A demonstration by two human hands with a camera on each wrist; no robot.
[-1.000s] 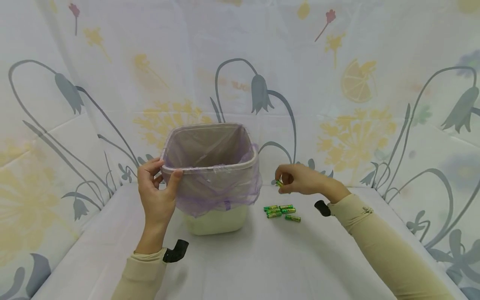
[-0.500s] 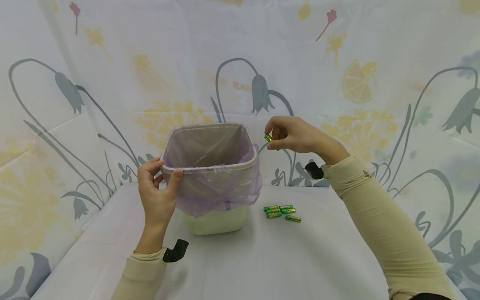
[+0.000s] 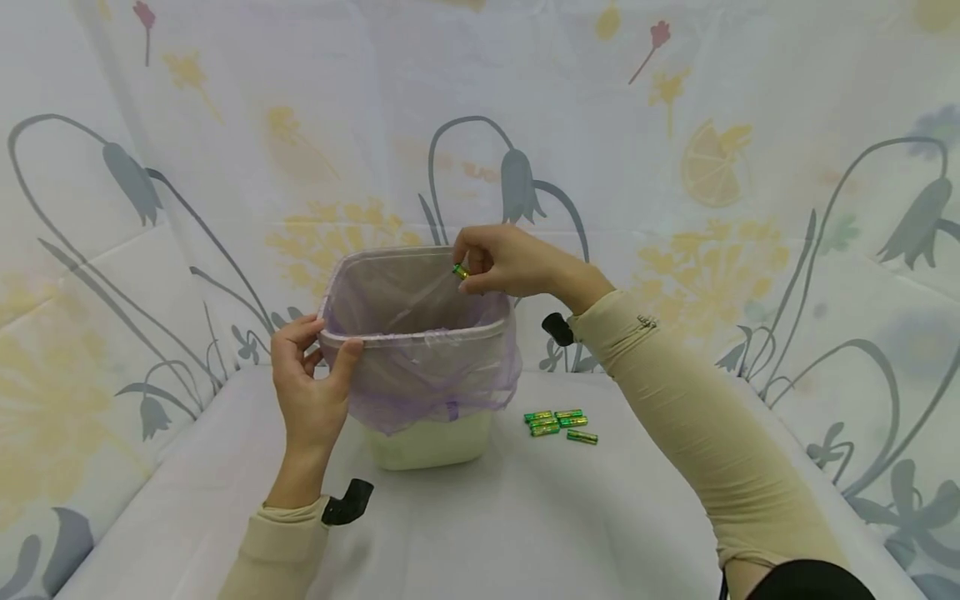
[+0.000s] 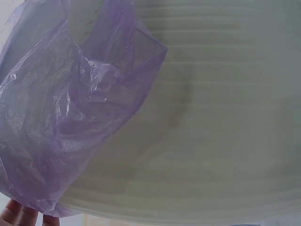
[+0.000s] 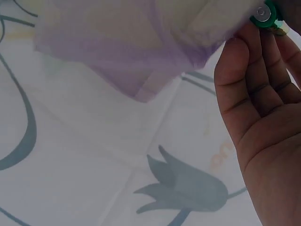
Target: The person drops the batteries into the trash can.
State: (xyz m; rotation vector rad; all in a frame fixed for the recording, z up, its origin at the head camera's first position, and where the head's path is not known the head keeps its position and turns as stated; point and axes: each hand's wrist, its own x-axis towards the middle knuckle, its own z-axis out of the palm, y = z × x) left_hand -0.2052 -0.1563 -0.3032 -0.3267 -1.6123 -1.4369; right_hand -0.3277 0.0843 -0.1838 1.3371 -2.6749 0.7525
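Note:
A pale trash can [image 3: 429, 442] stands upright on the table, lined with a thin purple plastic bag [image 3: 420, 379] folded over its rim. My left hand [image 3: 311, 392] grips the can's rim at its near left corner, thumb in front and fingers on the side. My right hand [image 3: 510, 262] pinches a green battery [image 3: 461, 272] over the can's opening, near the back right of the rim. In the right wrist view the end of that battery [image 5: 262, 13] shows between the fingers. Several more green batteries [image 3: 545, 422] lie grouped on the table right of the can.
One battery [image 3: 582, 437] lies slightly apart, nearest the front of the group. The white tabletop [image 3: 480, 533] runs back to a hanging cloth [image 3: 645, 100] printed with flowers, which also rises at both sides.
My right hand has risen from beside the grouped batteries and moved left over the can, carrying the pinched battery. My left hand has stayed on the rim.

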